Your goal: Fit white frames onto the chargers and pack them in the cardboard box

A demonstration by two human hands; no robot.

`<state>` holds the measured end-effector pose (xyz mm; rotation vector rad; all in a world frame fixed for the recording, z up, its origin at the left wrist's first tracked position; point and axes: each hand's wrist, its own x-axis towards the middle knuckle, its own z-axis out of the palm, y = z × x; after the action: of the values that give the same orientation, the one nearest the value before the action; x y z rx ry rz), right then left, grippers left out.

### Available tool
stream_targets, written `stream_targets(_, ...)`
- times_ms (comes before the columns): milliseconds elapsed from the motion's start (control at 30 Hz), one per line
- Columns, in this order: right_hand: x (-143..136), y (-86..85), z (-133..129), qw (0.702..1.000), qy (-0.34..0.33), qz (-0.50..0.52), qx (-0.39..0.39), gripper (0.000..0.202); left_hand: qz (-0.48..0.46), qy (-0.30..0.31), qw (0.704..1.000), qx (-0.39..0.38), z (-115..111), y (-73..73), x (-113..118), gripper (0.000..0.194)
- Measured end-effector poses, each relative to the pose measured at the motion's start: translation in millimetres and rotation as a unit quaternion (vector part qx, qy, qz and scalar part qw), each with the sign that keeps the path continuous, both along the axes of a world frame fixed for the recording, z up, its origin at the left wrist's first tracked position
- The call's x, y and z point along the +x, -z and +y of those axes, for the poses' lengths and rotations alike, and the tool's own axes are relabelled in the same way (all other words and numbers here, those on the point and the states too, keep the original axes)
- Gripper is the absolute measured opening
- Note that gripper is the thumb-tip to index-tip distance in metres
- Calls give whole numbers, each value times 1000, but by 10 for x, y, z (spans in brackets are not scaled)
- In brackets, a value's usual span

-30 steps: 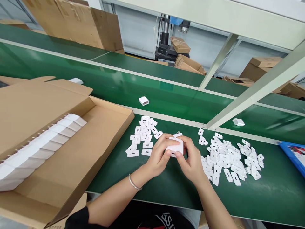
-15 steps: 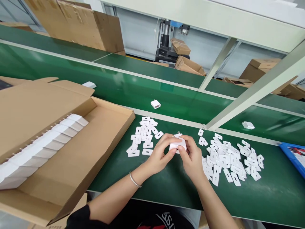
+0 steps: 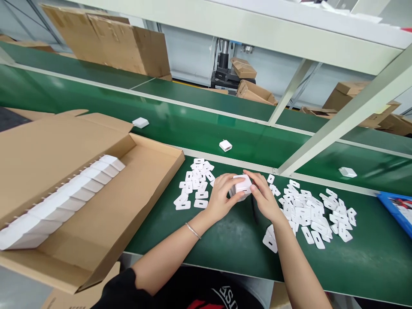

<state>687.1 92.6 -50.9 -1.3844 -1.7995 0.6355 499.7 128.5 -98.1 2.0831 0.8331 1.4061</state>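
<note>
Table (image 3: pixel 225 244), green, lies before you, with the belt (image 3: pixel 180 128) running behind it. Carton (image 3: pixel 124 193) on your left: one row of white units (image 3: pixel 75 189) set along its far side, so partly filled by my reading. Larger heap of slotted plates (image 3: pixel 304 212) to your right, smaller heap (image 3: pixel 203 187) beside the carton, few plates (image 3: pixel 270 243) by your right forearm; all these remain loose. Your left hand (image 3: pixel 219 198) grips a white block (image 3: pixel 243 185) above the table, between the heaps; your right hand (image 3: pixel 266 204) has fingers at its right side, firmness of hold cannot be told. Work on this piece judged unfinished. Three single units (image 3: pixel 140 122) (image 3: pixel 225 146) (image 3: pixel 348 172) sit spaced along the belt, outside the carton.
</note>
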Motion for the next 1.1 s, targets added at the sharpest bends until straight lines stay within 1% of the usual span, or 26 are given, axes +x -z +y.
stream_targets(100, 73, 70, 3, 1000, -17, 17, -17, 54, 16, 0, 1000, -10, 32, 54, 5, 31)
stream_targets(200, 120, 114, -3, 999, -19, 14, -26, 61, 25, 0, 1000, -1, 52, 95, 11, 30)
stream_targets(367, 140, 142, -9, 1000, -11, 22, -6, 53, 21, 4, 999, 38, 67, 78, 12, 28)
stream_targets(533, 156, 127, -30, 1000, -19, 23, 4, 54, 19, 6, 997, 77, 78, 65, 10, 27)
stream_targets(633, 187, 134, -37, 999, -29, 18, -4, 54, 20, 12, 997, 69, 72, 98, 22, 27)
stream_targets(767, 217, 191, -21, 999, -31, 38, 0, 50, 39, 20, 997, 60, 43, 138, 39, 27)
stream_targets(933, 210, 267, 7, 999, -19, 46, 0, 46, 42, 34, 998, 36, 25, 138, 47, 34)
stream_targets(1100, 179, 273, 19, 999, -17, 48, 3, 46, 19, 29, 997, 71, 74, 109, 50, 28)
